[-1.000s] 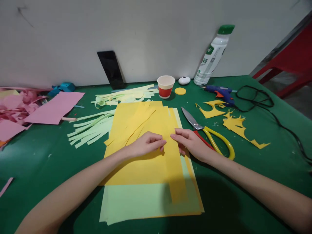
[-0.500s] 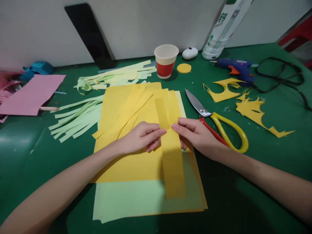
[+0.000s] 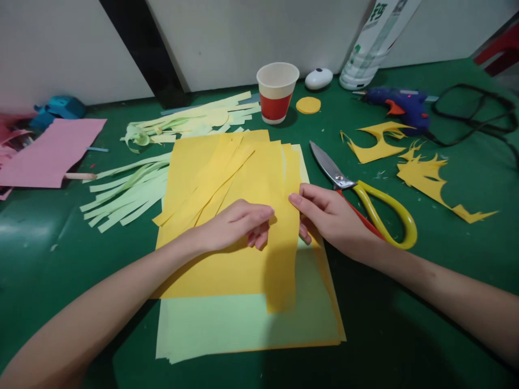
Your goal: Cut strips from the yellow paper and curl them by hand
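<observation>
A long yellow paper strip (image 3: 283,259) hangs between my two hands over the stacked paper. My right hand (image 3: 330,216) pinches its right edge, thumb in front and fingers behind. My left hand (image 3: 239,224) is closed at the strip's left edge, thumb against forefinger and the other fingers curled. Beneath lie a yellow sheet (image 3: 211,275) and pale green sheets (image 3: 211,329). Several thin yellow strips (image 3: 219,189) rest on the yellow sheet, left of the held strip. Scissors (image 3: 343,183) with red and yellow handles lie just beyond my right hand, blades apart.
Fringed green paper (image 3: 133,189) and pink paper (image 3: 68,151) lie left. At the back stand a paper cup (image 3: 278,94) and a bottle (image 3: 365,59), with yellow discs (image 3: 308,105) and a white oval object (image 3: 319,79). Yellow scraps (image 3: 425,186) and a corded glue gun (image 3: 399,108) lie right.
The strip's lower end has swung left and slightly up. The narrow flap that stood above my fingers no longer shows. Both hands stay close to where they were.
</observation>
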`<state>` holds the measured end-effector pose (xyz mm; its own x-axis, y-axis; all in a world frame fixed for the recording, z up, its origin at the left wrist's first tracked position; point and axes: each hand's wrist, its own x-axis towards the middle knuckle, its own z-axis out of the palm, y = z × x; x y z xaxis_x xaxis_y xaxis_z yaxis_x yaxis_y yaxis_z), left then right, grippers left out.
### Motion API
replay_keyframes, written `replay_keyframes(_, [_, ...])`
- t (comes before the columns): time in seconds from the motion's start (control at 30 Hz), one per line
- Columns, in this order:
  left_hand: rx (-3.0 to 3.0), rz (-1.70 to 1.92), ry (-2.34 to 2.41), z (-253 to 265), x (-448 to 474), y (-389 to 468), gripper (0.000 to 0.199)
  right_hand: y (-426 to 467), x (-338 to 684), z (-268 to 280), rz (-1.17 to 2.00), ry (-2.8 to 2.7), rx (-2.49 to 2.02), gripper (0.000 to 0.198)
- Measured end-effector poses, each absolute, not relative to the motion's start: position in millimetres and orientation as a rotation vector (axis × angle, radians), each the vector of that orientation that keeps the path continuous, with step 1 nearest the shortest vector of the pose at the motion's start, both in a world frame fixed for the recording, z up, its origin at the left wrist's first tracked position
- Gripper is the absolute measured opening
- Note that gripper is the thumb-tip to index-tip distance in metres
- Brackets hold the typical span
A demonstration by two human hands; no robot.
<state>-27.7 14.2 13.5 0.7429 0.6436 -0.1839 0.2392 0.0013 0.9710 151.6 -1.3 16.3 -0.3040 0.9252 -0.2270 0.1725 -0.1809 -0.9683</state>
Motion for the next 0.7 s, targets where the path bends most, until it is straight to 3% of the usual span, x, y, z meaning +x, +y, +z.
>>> replay_keyframes(0.7, [1.651, 0.519, 0.915, 11.6, -23.3, 12.2, 0.04, -2.2, 153.6, 13.5, 1.615, -1.419, -1.209, 0.024])
